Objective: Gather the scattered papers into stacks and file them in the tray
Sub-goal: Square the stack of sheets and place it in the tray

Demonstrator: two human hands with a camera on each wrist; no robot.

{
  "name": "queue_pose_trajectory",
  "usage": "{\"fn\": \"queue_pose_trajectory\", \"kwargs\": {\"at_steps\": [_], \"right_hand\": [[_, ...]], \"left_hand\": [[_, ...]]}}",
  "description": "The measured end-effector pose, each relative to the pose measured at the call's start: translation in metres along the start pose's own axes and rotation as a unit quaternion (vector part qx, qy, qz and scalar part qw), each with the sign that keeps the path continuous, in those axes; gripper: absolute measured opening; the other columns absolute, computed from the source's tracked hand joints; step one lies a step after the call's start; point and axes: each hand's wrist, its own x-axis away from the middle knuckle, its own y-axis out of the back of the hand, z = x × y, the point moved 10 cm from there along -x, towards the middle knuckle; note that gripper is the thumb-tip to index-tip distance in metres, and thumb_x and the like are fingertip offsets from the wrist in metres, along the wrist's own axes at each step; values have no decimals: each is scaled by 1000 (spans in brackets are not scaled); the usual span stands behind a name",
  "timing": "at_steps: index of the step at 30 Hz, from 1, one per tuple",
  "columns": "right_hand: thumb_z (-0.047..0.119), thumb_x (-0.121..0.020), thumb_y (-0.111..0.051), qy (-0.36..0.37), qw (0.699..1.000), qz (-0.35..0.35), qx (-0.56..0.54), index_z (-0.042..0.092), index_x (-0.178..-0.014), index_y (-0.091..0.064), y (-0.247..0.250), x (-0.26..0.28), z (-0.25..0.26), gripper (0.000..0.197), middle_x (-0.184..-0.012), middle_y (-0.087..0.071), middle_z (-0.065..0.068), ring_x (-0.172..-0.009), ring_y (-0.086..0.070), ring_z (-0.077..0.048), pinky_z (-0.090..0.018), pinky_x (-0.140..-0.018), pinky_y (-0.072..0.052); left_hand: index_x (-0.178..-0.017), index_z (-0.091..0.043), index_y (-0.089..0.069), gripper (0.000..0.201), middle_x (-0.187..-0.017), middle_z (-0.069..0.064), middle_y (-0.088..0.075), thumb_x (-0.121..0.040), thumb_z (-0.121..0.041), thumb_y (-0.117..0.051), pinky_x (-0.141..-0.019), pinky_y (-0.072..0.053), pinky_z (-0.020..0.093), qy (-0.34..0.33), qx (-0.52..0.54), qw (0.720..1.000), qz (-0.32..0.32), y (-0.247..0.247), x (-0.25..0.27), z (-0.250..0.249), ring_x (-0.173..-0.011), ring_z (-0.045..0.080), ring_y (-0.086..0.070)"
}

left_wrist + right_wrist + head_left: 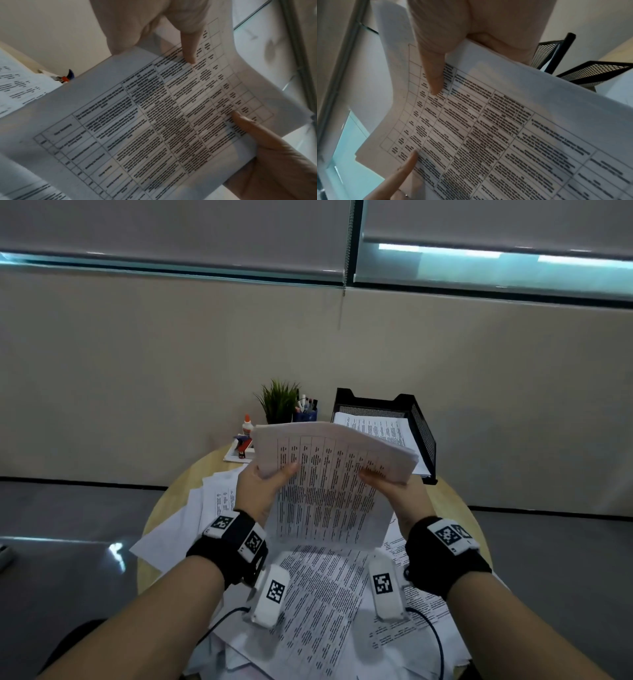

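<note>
Papers in a stack [329,481], gripped by both hands above the worktop [178,484].
One stack is raised clear, its top edge curling away near the one black mesh tray [424,436], which holds sheets. Left hand [260,491] and right hand [397,491] pinch opposite side edges, thumbs on the printed face, fingers behind. Loose sheets [318,594] cover the worktop below.
</note>
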Motion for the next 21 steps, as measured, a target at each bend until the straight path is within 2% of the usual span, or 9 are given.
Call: {"fn": "queue_pose_trajectory", "kwargs": {"at_steps": [3,5,7,11,13,15,21], "right_hand": [[33,-63,-85,-41,998,29,35,19,-100,-71,-3,5,-17,41,-100,-74,0,-100,-68,-23,-52,-96,-48],[34,-63,-85,-60,997,31,45,21,-98,-72,-3,10,-29,39,-99,-75,1,-99,-68,-23,-53,-96,-47],[28,-65,-85,-61,997,21,34,19,-98,-72,-1,9,-29,36,-99,-75,0,-99,-68,-24,-53,-96,-47],[15,-66,-84,-58,998,8,-13,10,-102,-71,6,3,-27,38,-101,-74,-6,-100,-68,-27,-54,-96,-48],[14,-67,-83,-68,998,5,-1,13,-100,-71,7,7,-38,35,-100,-75,-4,-99,-68,-26,-54,-97,-47],[13,-69,-82,-79,997,5,6,16,-100,-70,5,14,-50,34,-99,-75,0,-99,-68,-24,-54,-98,-46],[5,-70,-79,-76,997,0,-15,13,-96,-72,14,17,-58,28,-97,-75,-2,-97,-68,-27,-51,-94,-49]], "left_hand": [[-100,-17,-65,24,-93,-3,-71,-79,-8,-71,-72,-51,23,31,-10,999,21,-3,7,16,-86,8,-67],[-100,-15,-66,23,-93,-2,-71,-79,-7,-71,-78,-50,29,53,-26,998,22,-2,15,31,-88,11,-66],[-104,-8,-67,26,-92,2,-70,-79,-4,-71,-84,-51,32,64,-17,998,9,-1,17,37,-87,13,-65],[-105,-6,-67,27,-92,2,-70,-78,-5,-72,-75,-52,25,56,-8,998,5,-2,11,34,-85,12,-65],[-104,-5,-67,28,-91,3,-70,-77,-5,-73,-82,-51,31,80,-10,997,6,-1,14,45,-86,15,-65],[-103,-5,-68,28,-92,3,-70,-76,-6,-74,-88,-48,32,110,-15,994,8,1,18,59,-90,18,-65],[-96,-12,-68,21,-94,2,-71,-76,-16,-75,-78,-47,25,133,-22,990,35,5,16,67,-90,13,-65]]}}
